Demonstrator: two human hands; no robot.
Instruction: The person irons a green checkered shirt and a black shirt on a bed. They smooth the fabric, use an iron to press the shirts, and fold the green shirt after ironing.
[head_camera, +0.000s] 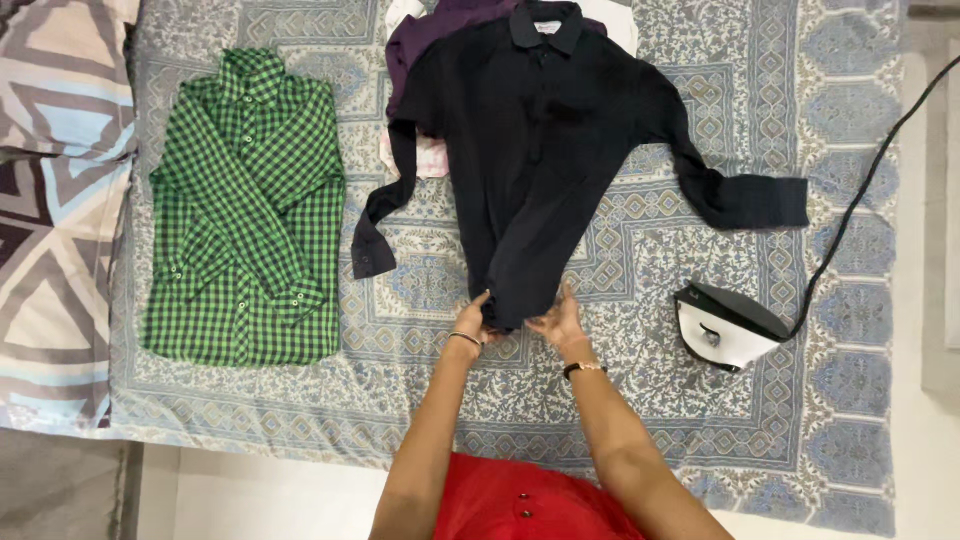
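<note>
Both forearms reached forward side by side; the left hand (478, 318) and right hand (556, 322) pinched the hem of the dark shirt (540, 150), which stretched away beyond the fingers, an iron (725, 325) to their right.

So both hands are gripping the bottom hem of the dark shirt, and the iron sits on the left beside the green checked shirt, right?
Not quite. The head view shows the iron on the right, apart from the green checked shirt. Left hand and right hand do grip the dark shirt at its bottom hem.
</note>
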